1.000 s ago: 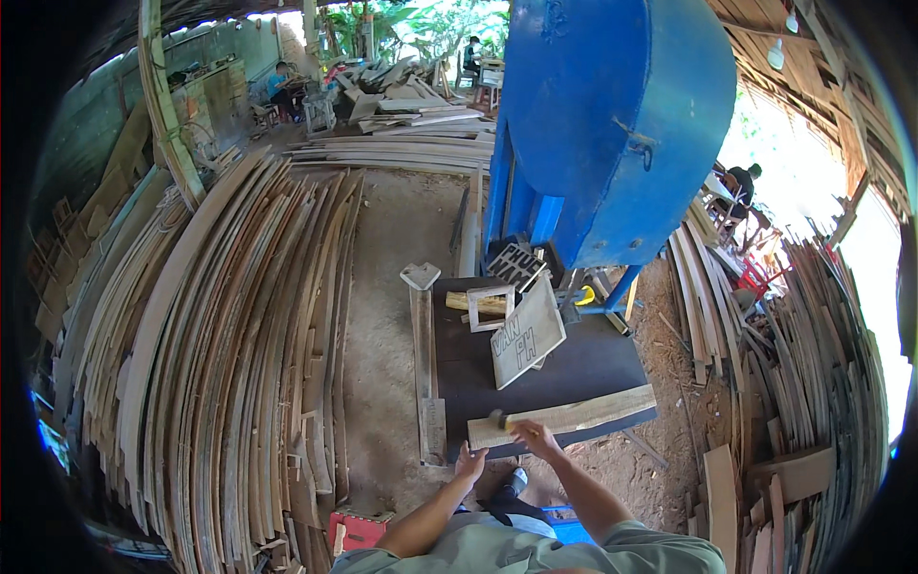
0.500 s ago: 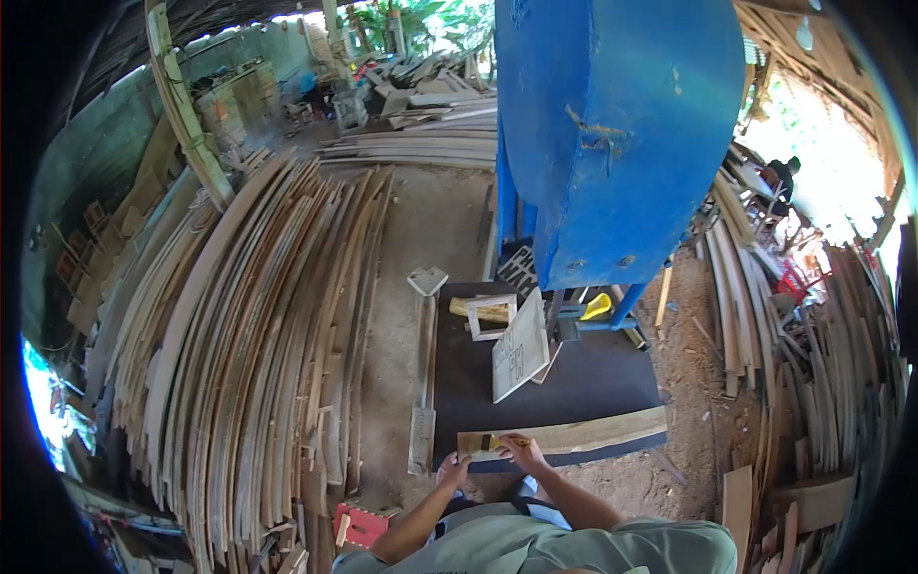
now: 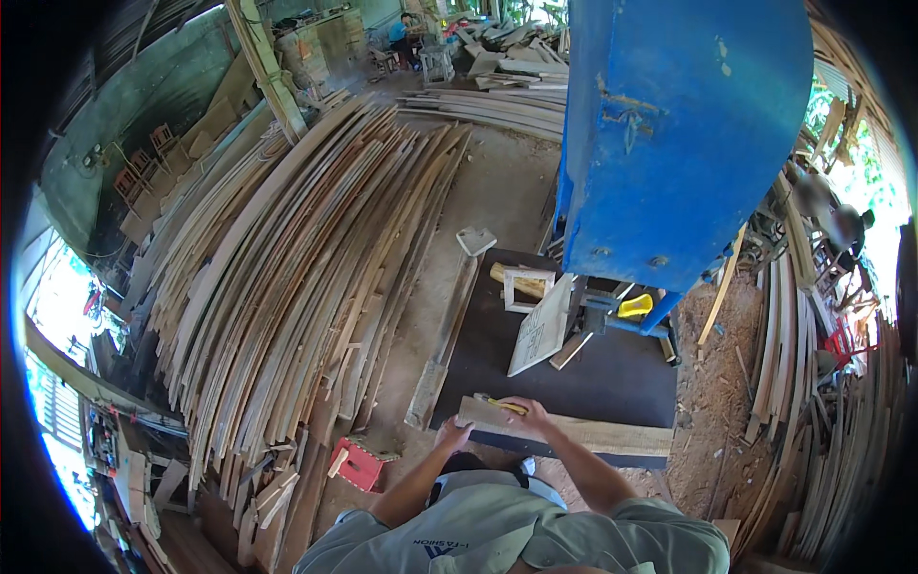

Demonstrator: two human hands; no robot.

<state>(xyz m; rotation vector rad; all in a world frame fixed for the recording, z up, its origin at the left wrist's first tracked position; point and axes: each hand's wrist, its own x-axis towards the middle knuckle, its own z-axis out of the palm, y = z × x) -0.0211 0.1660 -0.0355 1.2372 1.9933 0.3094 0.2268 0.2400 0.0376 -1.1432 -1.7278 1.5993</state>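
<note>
A long, light-brown wooden board (image 3: 602, 435) lies along the near edge of the dark tabletop (image 3: 626, 383). My left hand (image 3: 452, 436) is closed on the board's left end. Above that same end, my right hand (image 3: 529, 414) grips a slim yellow hand tool (image 3: 504, 406) with a darker tip, its exact kind too small to tell. Beyond the board, a pale panel with dark markings (image 3: 541, 330) leans at the foot of the big blue machine housing (image 3: 684, 134).
A small wooden frame (image 3: 524, 287) and a yellow scoop-like piece (image 3: 635, 305) sit at the table's far side. Long planks (image 3: 287, 277) fill the floor on the left, more planks (image 3: 784, 325) the right. A red stool (image 3: 357, 466) stands near my left. A person (image 3: 404, 40) sits far back.
My view has swung left, so the scene sits further right. The yellow tool is now angled differently in my right hand, its dark tip pointing away from me. My left hand stays at the board's end.
</note>
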